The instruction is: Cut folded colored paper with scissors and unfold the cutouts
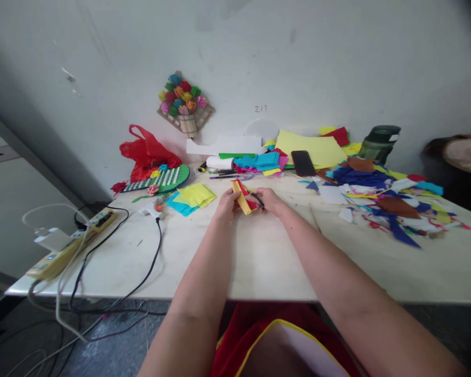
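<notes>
Over the middle of the table, my left hand (228, 203) is closed on a folded strip of yellow paper (242, 201). Red paper (248, 193) lies against its right side. My right hand (270, 200) is closed around the black handles of small scissors (261, 201), right beside the red paper. The scissors' blades are mostly hidden, so whether they touch the paper is unclear. Yellow paper sheets (197, 195) and blue sheets (180, 205) lie to the left of my hands.
A white glue gun (153, 210) with a black cord lies left, near a power strip (70, 250). Behind it are a green board (171, 179) and red bag (149, 154). A phone (303, 163), bottle (380, 144) and paper scraps (396, 207) occupy the right.
</notes>
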